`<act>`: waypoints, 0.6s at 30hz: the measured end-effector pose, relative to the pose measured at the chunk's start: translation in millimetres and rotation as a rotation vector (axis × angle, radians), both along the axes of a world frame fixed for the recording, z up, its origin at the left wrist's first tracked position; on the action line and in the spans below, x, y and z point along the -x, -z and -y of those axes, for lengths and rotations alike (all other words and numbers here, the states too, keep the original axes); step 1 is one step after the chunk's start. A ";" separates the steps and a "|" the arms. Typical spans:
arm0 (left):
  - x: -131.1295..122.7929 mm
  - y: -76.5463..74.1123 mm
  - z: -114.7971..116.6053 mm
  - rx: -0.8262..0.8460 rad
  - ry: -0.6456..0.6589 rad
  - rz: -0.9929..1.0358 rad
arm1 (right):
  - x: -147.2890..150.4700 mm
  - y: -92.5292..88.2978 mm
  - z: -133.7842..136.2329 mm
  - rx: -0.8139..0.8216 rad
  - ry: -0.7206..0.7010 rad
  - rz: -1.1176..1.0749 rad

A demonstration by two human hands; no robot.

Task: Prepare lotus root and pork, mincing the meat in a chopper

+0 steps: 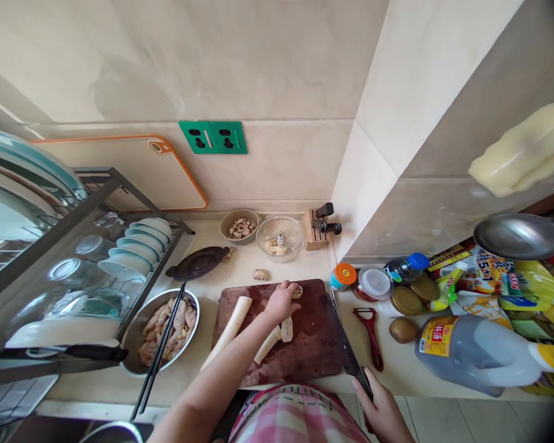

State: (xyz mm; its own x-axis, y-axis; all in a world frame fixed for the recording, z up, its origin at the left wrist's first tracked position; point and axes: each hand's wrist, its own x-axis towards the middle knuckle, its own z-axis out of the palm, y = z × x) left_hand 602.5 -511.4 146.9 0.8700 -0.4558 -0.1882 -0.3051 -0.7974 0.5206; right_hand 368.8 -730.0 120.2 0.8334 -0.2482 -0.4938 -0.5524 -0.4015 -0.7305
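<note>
My left hand (281, 300) is closed over the upper part of the brown cutting board (311, 354), its thumb and fingers around a lotus root slice (297, 292) with round holes. Below its wrist lie another slice (287, 330) and a short peeled lotus root piece (268, 344). Slanting across the board's left side is a long peeled lotus root (233, 323), partly behind my left forearm. My right hand (376, 403) grips the black handle of a kitchen knife (344, 341); its blade lies along the right edge of the board.
Left stand a steel bowl (195, 332) of raw chicken with chopsticks (166, 335) across it, and a dish rack (154, 289). Behind are ginger (261, 274), a glass bowl (290, 231), a mushroom bowl (226, 234) and a knife block (311, 231). A red peeler (372, 335) and jars sit right.
</note>
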 end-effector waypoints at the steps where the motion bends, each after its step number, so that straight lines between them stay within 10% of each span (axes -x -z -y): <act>1: 4.4 4.4 5.1 -0.028 -0.023 -0.001 | -3.5 -3.4 -3.0 0.042 -0.017 0.061; 11: 37.6 10.1 -15.3 0.143 -0.158 0.027 | -48.9 -23.0 -36.1 0.309 -0.310 0.357; 18: 37.9 13.5 -18.3 0.138 -0.192 -0.008 | -78.4 -9.1 -57.0 0.465 -0.462 0.151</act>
State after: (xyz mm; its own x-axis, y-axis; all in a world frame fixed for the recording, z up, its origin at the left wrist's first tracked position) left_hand 564.5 -493.2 133.4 0.9421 -0.3036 -0.1424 -0.1500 -0.7614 0.6307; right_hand 447.3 -673.0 129.4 0.9567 -0.0083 -0.2910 -0.1535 -0.8637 -0.4801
